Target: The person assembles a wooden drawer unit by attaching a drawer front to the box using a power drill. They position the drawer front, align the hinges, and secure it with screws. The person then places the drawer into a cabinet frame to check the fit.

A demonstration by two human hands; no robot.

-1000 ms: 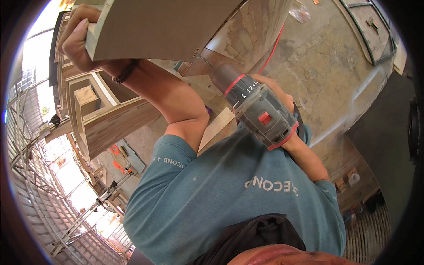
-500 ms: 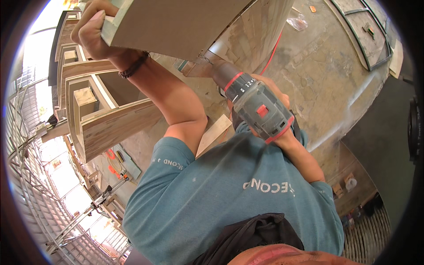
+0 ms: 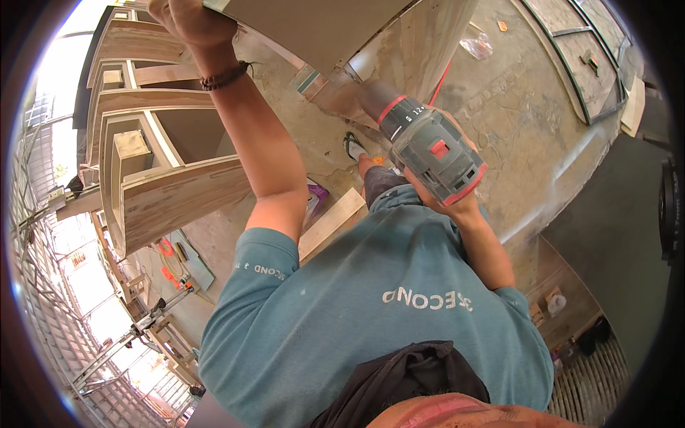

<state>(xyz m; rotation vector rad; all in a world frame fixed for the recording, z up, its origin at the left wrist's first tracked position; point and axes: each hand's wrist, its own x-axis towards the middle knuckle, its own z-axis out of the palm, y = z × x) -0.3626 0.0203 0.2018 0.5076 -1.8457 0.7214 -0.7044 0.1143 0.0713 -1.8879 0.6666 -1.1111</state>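
Observation:
My right hand (image 3: 419, 188) is wrapped round a grey-and-red cordless drill (image 3: 432, 153). The drill's dark chuck points up and left at the joint where a brown-faced panel (image 3: 307, 25) meets a wooden panel (image 3: 417, 50). A thin bit shows near that joint, but whether it touches is unclear. At the upper left my left hand (image 3: 191, 23) grips the edge of the brown-faced panel; its fingertips are partly cut off by the picture's edge. A dark bracelet circles that wrist.
Wooden cabinet frames (image 3: 178, 196) stand on the left. A plank (image 3: 332, 225) lies close to my body. Across the floor at right are a plastic bag (image 3: 477, 47), a red cord (image 3: 441, 82) and a dark metal frame (image 3: 606, 110). Orange-handled tools (image 3: 168, 274) lie lower left.
The panel and my left hand have shifted upward in the picture. The drill has moved slightly right and down, staying in my right hand. My foot in a sandal has come into sight.

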